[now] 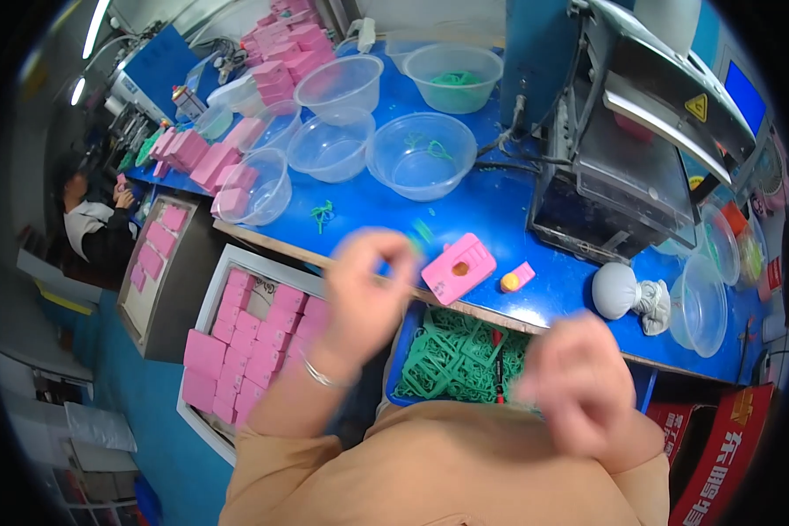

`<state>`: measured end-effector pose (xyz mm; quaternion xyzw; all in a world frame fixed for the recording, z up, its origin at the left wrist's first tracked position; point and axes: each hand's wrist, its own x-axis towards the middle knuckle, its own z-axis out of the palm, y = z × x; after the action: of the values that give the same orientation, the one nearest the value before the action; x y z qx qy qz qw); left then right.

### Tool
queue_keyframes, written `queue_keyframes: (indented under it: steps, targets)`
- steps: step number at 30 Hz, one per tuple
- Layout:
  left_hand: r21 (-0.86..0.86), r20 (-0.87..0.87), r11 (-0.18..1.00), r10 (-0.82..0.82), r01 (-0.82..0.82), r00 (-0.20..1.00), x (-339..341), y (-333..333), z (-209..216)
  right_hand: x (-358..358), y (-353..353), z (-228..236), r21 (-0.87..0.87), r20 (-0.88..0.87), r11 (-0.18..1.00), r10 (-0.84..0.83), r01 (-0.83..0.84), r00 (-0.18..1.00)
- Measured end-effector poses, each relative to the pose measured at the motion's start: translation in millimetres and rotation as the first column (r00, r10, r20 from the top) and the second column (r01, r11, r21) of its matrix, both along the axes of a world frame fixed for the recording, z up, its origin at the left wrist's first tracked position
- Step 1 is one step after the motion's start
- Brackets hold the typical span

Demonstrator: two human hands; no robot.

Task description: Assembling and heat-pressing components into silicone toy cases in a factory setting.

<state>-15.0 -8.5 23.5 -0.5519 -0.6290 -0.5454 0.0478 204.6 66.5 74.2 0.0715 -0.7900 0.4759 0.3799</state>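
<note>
Over the table's front edge is my left hand [366, 285], thumb and finger pinched together. A motion-blurred thin green piece [422, 231] shows at its fingertips and seems to be held. My right hand [583, 381] hangs in front of my body, fingers curled but smeared by motion; nothing can be made out in it. Between and beyond the hands lies a pink rubbery block [473, 257] with an orange-brown hollow. Beside it rests a small pink piece with a yellow knob [510, 281]. Below, a blue tray [398, 392] holds many green frame-like pieces and a red-and-black pen-like tool [499, 368].
Several clear plastic bowls [394, 175] stand on the blue table [359, 245], some with green pieces. Pink blocks fill an open drawer [228, 351] at left and stacks behind. A black-and-metal machine [587, 210] and a grey cloth-wrapped ball [615, 291] are right. Another person [105, 223] sits far left.
</note>
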Motion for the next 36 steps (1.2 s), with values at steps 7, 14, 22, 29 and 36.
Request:
queue_keyframes:
  steps: [7, 14, 22, 29, 36]
  targets:
    - [-0.109, -0.311, 0.964, 0.200, -0.244, 0.929, -68, 55, 32, -5, -75, 72, -0.265, 0.219, 0.798, -0.496, 0.541, 0.840]
    - [-0.248, -0.505, 0.958, -0.001, -0.144, 0.863, 13, 46, 25, -15, -81, 68, -0.240, -0.154, 0.555, -0.832, 0.797, 0.533]
    - [-0.488, -0.094, 0.873, -0.055, 0.002, 0.994, 17, 4, -11, -2, 20, 1, 0.390, 0.081, 0.823, -0.477, 0.413, 0.875]
    - [0.005, 0.776, 0.846, -0.340, 0.534, 0.531, 27, -11, -11, -24, 42, -55, 0.643, 0.371, 0.673, -0.691, 0.365, 0.621]
    - [-0.090, 0.797, 0.772, -0.323, 0.629, 0.510, 38, -18, -14, -27, 18, -44, -0.507, 0.243, 0.858, 0.045, 0.087, 0.969]
